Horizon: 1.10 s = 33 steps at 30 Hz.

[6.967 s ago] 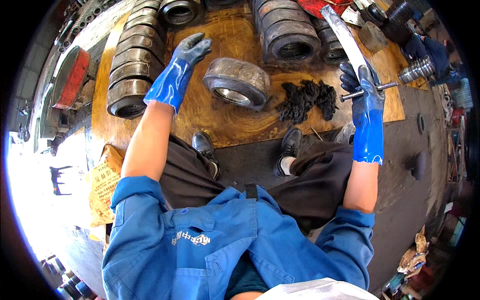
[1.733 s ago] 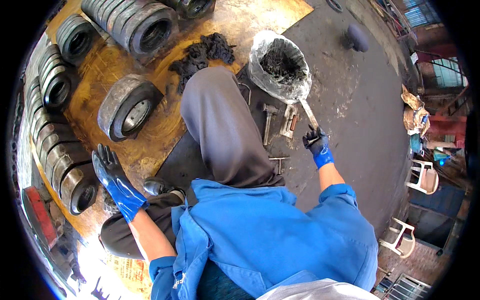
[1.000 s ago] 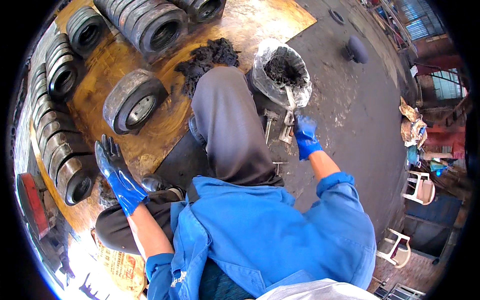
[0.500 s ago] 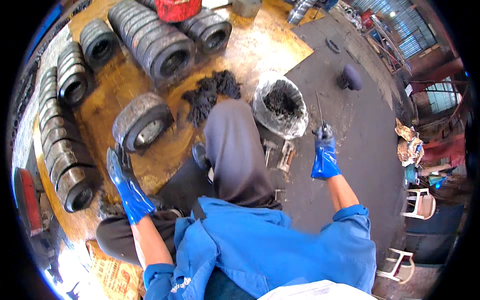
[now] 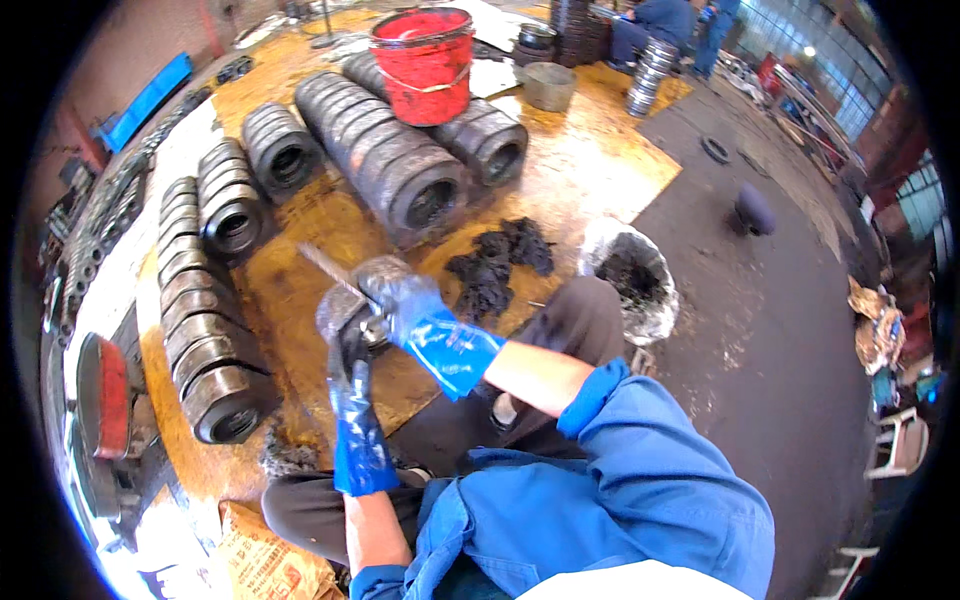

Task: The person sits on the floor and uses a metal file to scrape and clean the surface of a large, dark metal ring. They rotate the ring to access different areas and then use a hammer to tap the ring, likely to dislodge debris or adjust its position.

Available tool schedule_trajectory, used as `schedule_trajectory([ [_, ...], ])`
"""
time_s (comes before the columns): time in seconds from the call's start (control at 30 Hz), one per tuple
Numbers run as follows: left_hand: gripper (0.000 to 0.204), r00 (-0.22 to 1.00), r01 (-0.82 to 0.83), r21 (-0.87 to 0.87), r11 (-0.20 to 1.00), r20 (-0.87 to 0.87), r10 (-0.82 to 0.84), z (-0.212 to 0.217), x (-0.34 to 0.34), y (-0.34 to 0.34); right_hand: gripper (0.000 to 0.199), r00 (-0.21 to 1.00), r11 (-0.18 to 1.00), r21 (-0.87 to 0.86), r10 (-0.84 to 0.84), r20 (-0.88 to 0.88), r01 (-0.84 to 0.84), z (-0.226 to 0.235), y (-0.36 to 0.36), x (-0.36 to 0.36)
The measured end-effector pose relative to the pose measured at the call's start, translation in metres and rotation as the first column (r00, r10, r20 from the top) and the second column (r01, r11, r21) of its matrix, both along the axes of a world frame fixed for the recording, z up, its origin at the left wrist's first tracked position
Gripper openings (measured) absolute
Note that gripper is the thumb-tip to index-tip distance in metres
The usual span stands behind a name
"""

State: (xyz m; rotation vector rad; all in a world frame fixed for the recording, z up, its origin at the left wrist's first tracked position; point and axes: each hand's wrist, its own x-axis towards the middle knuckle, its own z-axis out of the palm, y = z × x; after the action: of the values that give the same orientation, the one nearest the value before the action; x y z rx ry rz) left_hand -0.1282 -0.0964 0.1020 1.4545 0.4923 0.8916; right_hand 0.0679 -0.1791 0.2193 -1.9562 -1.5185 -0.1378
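A thick ring-shaped part (image 5: 334,312), grey and black, lies on the yellowish floor sheet (image 5: 300,400) in front of me. My left hand (image 5: 352,372), in a blue rubber glove, holds its near side; the fingers are partly smeared. Over the part is my right hand (image 5: 412,312), also gloved in blue. It is closed on a thin rod-like tool (image 5: 328,268) that points up to the left. Motion blurs the tool's tip, and the right glove hides much of the ring. Dark shredded scraps (image 5: 495,268) lie beyond my right hand.
Rows of similar ring parts (image 5: 375,150) lie on the sheet ahead and to the left. A red bucket (image 5: 425,75) stands behind them. At right are a lined container of dark scraps (image 5: 655,318) and a dark round stool (image 5: 754,210). Another person (image 5: 655,25) sits far back.
My right hand has swung left from beside the scrap container, bringing the tool over the ring part. My left hand, previously flat beside the ring, now holds its near side. The view has shifted too.
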Motion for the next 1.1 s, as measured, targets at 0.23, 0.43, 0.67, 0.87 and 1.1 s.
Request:
schedule_trajectory([
  [0.23, 0.064, 0.991, -0.126, -0.062, 0.990, -0.056, 0.123, -0.003, 0.003, -0.013, 0.028, 0.992, 0.975, -0.203, 0.110, 0.068, -0.094, -0.128, 0.044, -0.073],
  [0.43, 0.040, 0.964, -0.255, -0.036, 0.966, -0.081, 0.252, -0.065, -0.039, 0.025, 0.021, 0.957, 0.934, -0.277, 0.266, 0.119, -0.225, -0.142, 0.047, -0.112],
  [0.67, 0.043, 0.842, -0.387, -0.660, 0.644, 0.031, 0.539, -0.015, -0.069, 0.037, 0.030, 0.853, 0.861, -0.057, 0.490, -0.178, -0.506, -0.096, 0.066, -0.082],
  [0.87, 0.035, 0.860, -0.489, -0.557, 0.671, -0.177, 0.480, 0.025, -0.102, 0.086, 0.037, 0.957, 0.973, 0.028, 0.233, -0.171, -0.231, -0.129, 0.157, 0.026],
  [1.1, 0.036, 0.780, -0.465, -0.281, 0.840, -0.579, 0.238, 0.093, -0.147, 0.134, 0.045, 0.964, 0.946, -0.295, 0.191, 0.187, -0.130, -0.139, 0.201, 0.001],
])
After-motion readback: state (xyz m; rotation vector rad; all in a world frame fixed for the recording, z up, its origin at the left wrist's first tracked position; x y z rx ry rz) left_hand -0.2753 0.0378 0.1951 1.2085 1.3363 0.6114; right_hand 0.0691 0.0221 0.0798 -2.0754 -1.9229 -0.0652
